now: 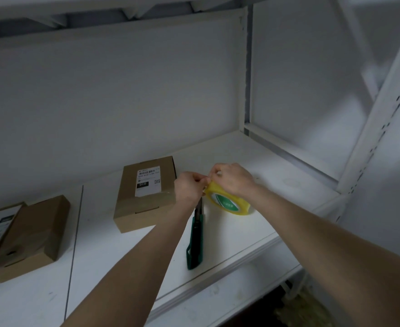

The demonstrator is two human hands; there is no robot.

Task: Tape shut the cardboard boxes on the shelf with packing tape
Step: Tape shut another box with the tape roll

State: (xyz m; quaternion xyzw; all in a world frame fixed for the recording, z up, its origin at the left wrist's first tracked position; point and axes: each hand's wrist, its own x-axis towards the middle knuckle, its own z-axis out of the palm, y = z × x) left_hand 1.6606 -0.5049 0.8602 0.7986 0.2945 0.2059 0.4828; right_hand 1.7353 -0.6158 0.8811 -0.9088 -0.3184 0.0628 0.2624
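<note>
- White metal shelf (pixel 236 234) against a pale wall, dimly lit, with a bare upright post at the right.
- Roll of packing tape (pixel 228 202), yellowish with a green core label, stands on its edge on the shelf, right of centre and tilted towards the camera.
- Left hand (pixel 188 188) reaches in from below; its grip is closed in a pinch at the roll's top edge, fingertips together.
- Right hand (pixel 233 179) arches over the roll from the right; its grip is curled on the same top edge and meets the left hand's fingers.
- Labelled cardboard box (pixel 144 197) lies flat just left of the hands, a white shipping label on its lid and a glossy strip across it below the label.
- Green utility knife (pixel 195 241) lies on the shelf between that box and the roll, its tip hidden beneath the left wrist.
- Two more cardboard boxes (pixel 29 237) sit well apart at the far left, touching each other.
</note>
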